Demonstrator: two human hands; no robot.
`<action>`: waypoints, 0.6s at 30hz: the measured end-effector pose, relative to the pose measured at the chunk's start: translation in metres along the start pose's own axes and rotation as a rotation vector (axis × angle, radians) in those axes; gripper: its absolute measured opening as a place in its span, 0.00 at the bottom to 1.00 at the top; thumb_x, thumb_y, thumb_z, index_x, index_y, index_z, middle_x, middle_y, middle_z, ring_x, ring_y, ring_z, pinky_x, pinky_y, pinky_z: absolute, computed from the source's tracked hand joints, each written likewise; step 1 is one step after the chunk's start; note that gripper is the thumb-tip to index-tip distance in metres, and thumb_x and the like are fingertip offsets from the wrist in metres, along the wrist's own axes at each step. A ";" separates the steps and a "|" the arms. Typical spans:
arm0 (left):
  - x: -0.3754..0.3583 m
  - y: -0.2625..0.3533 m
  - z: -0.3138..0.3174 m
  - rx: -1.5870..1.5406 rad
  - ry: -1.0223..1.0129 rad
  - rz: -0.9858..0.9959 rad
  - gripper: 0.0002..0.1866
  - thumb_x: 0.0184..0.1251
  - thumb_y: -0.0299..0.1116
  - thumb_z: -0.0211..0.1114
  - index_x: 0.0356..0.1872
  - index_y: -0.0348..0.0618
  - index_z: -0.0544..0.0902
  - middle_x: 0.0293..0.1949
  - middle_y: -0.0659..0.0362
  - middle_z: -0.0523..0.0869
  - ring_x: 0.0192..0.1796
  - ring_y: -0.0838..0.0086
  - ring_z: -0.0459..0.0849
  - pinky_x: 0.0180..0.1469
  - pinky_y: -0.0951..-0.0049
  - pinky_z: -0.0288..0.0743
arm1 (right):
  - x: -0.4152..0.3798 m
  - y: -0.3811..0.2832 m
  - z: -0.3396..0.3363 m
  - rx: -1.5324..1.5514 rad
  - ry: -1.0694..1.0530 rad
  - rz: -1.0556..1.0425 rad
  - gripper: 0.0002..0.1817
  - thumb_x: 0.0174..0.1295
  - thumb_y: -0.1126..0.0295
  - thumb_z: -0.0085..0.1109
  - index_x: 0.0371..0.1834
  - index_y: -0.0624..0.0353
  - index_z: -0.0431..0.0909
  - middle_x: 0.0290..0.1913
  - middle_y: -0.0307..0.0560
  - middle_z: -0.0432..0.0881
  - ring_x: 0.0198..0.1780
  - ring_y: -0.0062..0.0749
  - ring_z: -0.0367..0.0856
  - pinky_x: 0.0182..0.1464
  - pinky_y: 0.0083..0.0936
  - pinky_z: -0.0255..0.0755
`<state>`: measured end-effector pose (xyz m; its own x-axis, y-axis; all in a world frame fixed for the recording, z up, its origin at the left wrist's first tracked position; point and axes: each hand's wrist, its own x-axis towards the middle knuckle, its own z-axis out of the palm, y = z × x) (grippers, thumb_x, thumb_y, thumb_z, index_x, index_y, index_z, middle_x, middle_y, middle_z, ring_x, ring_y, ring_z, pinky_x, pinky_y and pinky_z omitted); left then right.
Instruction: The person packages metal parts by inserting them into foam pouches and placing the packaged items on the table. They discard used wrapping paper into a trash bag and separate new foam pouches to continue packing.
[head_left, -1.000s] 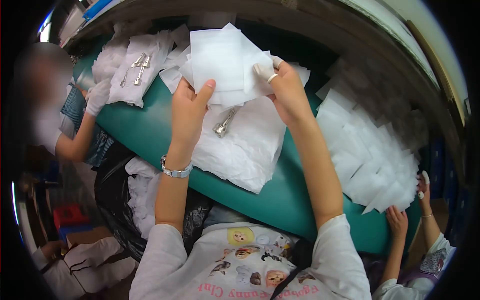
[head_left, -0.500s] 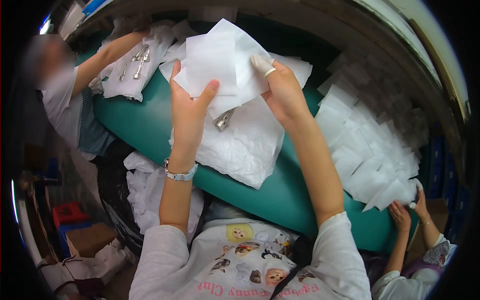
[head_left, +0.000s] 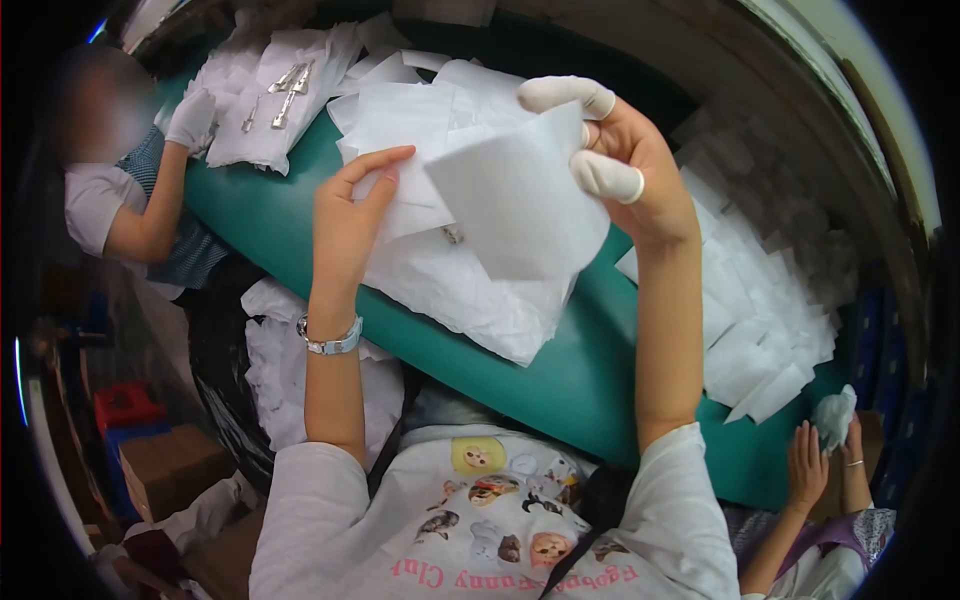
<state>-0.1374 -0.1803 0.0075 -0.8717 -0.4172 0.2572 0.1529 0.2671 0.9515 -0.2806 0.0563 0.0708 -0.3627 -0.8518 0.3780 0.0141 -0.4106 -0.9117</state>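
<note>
My right hand (head_left: 640, 170), with white covers on some fingertips, grips a thin white packing sheet (head_left: 515, 200) by its upper right edge. The sheet tilts over the table in front of me. To the left, my left hand (head_left: 345, 215) has thumb and index finger stretched toward more white sheets (head_left: 400, 120), with a small gap between them. Below these lies a crumpled white wrapping (head_left: 480, 300). A small metal piece (head_left: 452, 234) peeks out on it, mostly covered by the sheet in my right hand.
Several metal pieces (head_left: 288, 92) rest on white wrapping at the table's far left, by a co-worker's gloved hand (head_left: 190, 120). A large heap of white sheets (head_left: 765, 310) covers the right side. Another person's hand (head_left: 808, 465) is at the green table's (head_left: 560, 400) right end.
My right hand has drawn one sheet to the right and down, and my left hand has come off it. The left co-worker's arm has pulled back; the right co-worker now holds something white.
</note>
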 end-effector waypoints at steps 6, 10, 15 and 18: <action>-0.016 0.017 -0.006 -0.116 -0.289 -0.042 0.16 0.74 0.35 0.62 0.49 0.30 0.86 0.43 0.58 0.89 0.48 0.78 0.82 0.53 0.77 0.74 | 0.007 0.013 0.042 -0.760 0.045 0.174 0.33 0.56 0.72 0.70 0.68 0.58 0.73 0.30 0.42 0.80 0.33 0.26 0.78 0.40 0.26 0.72; -0.026 0.026 0.002 0.225 -0.139 0.023 0.15 0.69 0.36 0.70 0.42 0.31 0.88 0.38 0.60 0.89 0.42 0.81 0.81 0.47 0.79 0.74 | 0.011 0.016 0.053 -0.880 0.090 0.144 0.28 0.58 0.70 0.69 0.63 0.60 0.76 0.31 0.48 0.82 0.35 0.34 0.80 0.41 0.28 0.74; -0.030 0.007 -0.017 0.127 0.195 0.001 0.11 0.63 0.31 0.75 0.37 0.31 0.88 0.32 0.62 0.89 0.35 0.83 0.80 0.40 0.81 0.73 | 0.011 0.042 0.033 -0.934 0.360 0.306 0.21 0.63 0.62 0.66 0.56 0.64 0.80 0.33 0.53 0.84 0.36 0.39 0.82 0.43 0.31 0.75; -0.039 0.001 -0.024 0.071 0.272 -0.035 0.10 0.61 0.30 0.76 0.35 0.32 0.88 0.30 0.64 0.88 0.33 0.84 0.79 0.40 0.82 0.73 | 0.010 0.061 0.036 -1.125 0.246 0.538 0.27 0.61 0.55 0.67 0.52 0.70 0.79 0.39 0.59 0.84 0.41 0.46 0.83 0.47 0.36 0.76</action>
<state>-0.0926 -0.1844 0.0028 -0.7177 -0.6421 0.2696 0.0839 0.3046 0.9488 -0.2496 0.0113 0.0252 -0.7219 -0.6919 -0.0103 -0.5391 0.5716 -0.6186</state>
